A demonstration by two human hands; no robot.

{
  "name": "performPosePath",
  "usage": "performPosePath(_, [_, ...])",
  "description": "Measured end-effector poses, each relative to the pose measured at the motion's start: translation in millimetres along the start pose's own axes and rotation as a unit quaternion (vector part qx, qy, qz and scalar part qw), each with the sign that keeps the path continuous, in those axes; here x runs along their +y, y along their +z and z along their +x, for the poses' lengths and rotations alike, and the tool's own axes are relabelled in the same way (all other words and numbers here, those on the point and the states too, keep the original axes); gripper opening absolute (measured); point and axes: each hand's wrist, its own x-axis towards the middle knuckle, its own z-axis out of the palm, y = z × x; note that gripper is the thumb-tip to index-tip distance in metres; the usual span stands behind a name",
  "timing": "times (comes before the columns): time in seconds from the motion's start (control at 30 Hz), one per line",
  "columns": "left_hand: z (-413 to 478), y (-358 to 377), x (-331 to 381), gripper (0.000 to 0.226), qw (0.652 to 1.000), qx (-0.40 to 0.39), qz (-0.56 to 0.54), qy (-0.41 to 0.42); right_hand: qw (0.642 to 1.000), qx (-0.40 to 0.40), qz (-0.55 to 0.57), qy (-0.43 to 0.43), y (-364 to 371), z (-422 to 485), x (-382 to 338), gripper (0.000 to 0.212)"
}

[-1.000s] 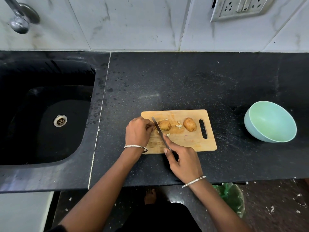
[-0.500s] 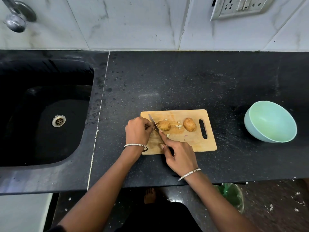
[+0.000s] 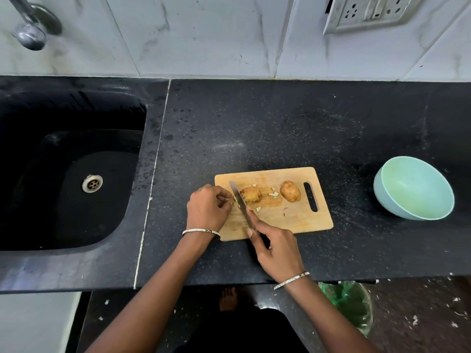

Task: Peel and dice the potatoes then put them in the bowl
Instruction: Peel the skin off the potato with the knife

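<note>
A wooden cutting board (image 3: 285,222) lies on the black counter. Two brown potatoes sit on it: a partly cut potato (image 3: 252,195) on the left and a whole potato (image 3: 290,191) on the right. Small pale bits (image 3: 274,194) are scattered around them. My right hand (image 3: 279,250) grips the handle of a knife (image 3: 238,197), forefinger along the spine; the blade stands at the cut potato's left end. My left hand (image 3: 207,208) is at the board's left edge, its curled fingertips pinching a small cut piece beside the blade. A mint-green bowl (image 3: 414,188) stands tilted to the right with nothing in it.
A black sink (image 3: 68,174) with a drain fills the left side, a tap (image 3: 30,34) above it. Wall sockets (image 3: 369,11) are at the top right. A bin with a green bag (image 3: 349,304) stands on the floor below the counter edge.
The knife blade has shifted left, from across the potato to its left end. My left hand has drawn back a little from the potato.
</note>
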Motion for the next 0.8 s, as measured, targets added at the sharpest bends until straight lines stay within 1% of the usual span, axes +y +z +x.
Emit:
performPosePath(0.2, [-3.0, 3.2, 6.2, 0.024, 1.0, -0.019, 0.005, -0.003, 0.999, 0.003, -0.045, 0.005, 1.6, 2.7, 3.6, 0.05])
performPosePath(0.27, [-2.3, 2.7, 7.1, 0.024, 1.0, -0.019, 0.008, -0.005, 0.998, -0.004, -0.063, 0.004, 2.0, 2.5, 3.3, 0.051])
performPosePath(0.37, [-1.5, 1.7, 8.1, 0.017, 1.0, -0.013, 0.003, -0.008, 0.998, -0.011, -0.065, -0.005, 1.0, 2.2, 3.9, 0.05])
performPosePath(0.5, [1.7, 2.3, 8.8, 0.013, 1.0, -0.013, -0.008, -0.012, 0.999, -0.014, -0.038, -0.005, -2.5, -1.6, 10.2, 0.048])
performPosePath(0.57, [2.8, 2.6, 9.4, 0.011, 1.0, -0.012, -0.011, -0.019, 1.0, -0.012, -0.002, -0.011, -2.8, -7.9, 14.2, 0.047])
performPosePath(0.67, [2.8, 3.9, 9.0, 0.01, 1.0, -0.012, -0.013, -0.025, 0.997, 0.011, 0.073, -0.008, -7.4, -16.7, 16.7, 0.044])
performPosePath(0.8, [-1.6, 3.6, 5.4, 0.01, 0.999, 0.003, -0.017, -0.034, 0.994, 0.041, 0.104, 0.002, -18.2, -19.0, 16.5, 0.042])
